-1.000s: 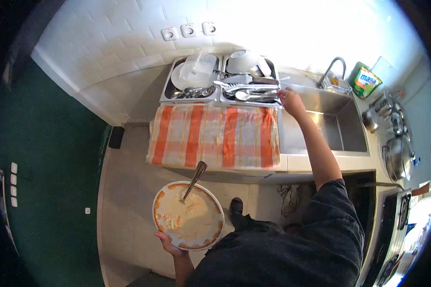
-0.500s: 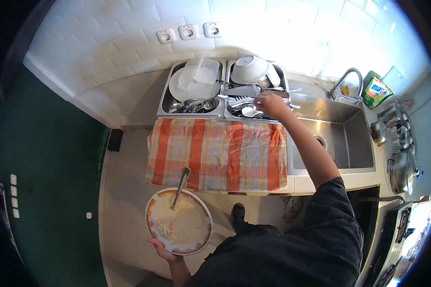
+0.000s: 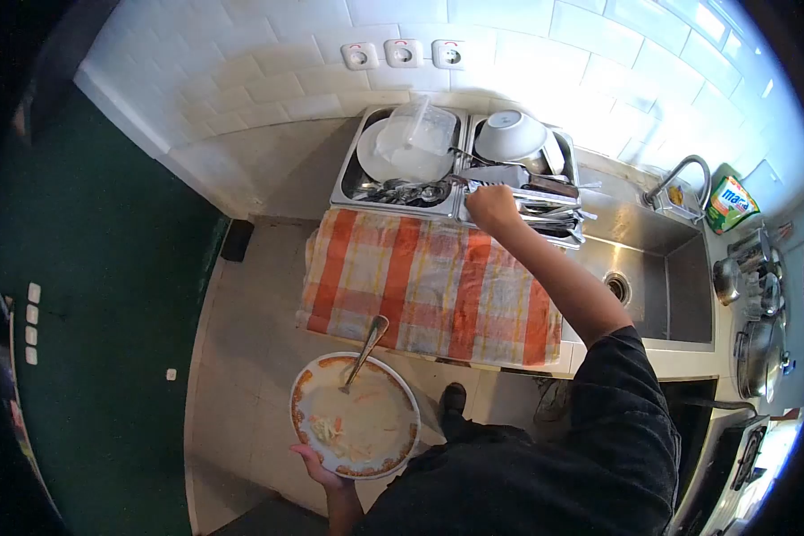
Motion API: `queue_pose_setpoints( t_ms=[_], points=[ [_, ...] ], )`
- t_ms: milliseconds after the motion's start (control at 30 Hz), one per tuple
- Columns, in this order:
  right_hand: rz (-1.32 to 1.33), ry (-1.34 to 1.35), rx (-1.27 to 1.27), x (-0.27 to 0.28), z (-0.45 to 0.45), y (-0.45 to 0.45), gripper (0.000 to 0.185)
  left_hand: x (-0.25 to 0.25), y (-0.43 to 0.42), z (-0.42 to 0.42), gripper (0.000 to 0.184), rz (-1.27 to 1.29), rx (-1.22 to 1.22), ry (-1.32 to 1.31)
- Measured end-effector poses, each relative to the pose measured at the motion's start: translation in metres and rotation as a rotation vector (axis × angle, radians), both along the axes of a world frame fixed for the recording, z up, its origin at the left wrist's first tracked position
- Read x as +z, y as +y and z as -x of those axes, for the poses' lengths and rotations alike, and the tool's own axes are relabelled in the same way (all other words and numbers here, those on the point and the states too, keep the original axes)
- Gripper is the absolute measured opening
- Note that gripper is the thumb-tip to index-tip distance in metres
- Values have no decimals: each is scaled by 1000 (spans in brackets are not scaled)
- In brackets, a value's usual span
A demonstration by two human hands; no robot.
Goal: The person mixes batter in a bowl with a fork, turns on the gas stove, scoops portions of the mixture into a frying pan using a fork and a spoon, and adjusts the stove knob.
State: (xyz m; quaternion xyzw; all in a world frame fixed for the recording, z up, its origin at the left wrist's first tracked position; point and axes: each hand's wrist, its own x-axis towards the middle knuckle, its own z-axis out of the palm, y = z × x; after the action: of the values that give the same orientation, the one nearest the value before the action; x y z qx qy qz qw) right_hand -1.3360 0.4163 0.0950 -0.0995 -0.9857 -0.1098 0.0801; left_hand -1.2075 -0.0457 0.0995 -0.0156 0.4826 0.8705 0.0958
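Along the counter, two rectangular steel trays (image 3: 341, 180) sit side by side, behind one orange-and-white checked cloth (image 3: 420, 277). With our left hand (image 3: 320, 468) we hold one wide white dish with a brown-orange patterned rim (image 3: 357, 468), gripping its near left edge; the dish lies to the right of that hand and well apart from our right hand (image 3: 491, 208). It carries pale, creamy food with shreds, and one long-handled metal utensil (image 3: 367, 350) leans in it, handle up.

Our right hand reaches over the near edge of the right tray, its fingers at the metal cutlery (image 3: 549, 213); we cannot tell how wide they are or whether they grasp a piece. One upturned white bowl (image 3: 509, 136) and one brown handle (image 3: 554, 186) lie in that tray. The left tray bears one clear plastic container (image 3: 418, 129) over white crockery (image 3: 375, 159), with more cutlery, too crowded to count. Three wall sockets (image 3: 404, 54) line the far tiles; one sink (image 3: 652, 268) lies right.
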Motion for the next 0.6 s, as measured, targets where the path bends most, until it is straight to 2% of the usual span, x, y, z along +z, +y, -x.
queue_pose_setpoints(
  t_ms=[167, 300, 400, 600],
  points=[
    [-4, 116, 76, -24, 6, 6, 9, -3, -7, 0, 65, -41, -72, 112],
    [137, 396, 76, 23, -8, -12, 12, 2, -11, -4, 63, -72, -68, 80],
    [390, 580, 58, 64, -20, -13, 16, 13, -8, -5, 62, -201, -153, 100],
    [989, 871, 44, 92, -33, 18, 14, 12, -18, -5, 61, -62, -151, 120]
  ],
)
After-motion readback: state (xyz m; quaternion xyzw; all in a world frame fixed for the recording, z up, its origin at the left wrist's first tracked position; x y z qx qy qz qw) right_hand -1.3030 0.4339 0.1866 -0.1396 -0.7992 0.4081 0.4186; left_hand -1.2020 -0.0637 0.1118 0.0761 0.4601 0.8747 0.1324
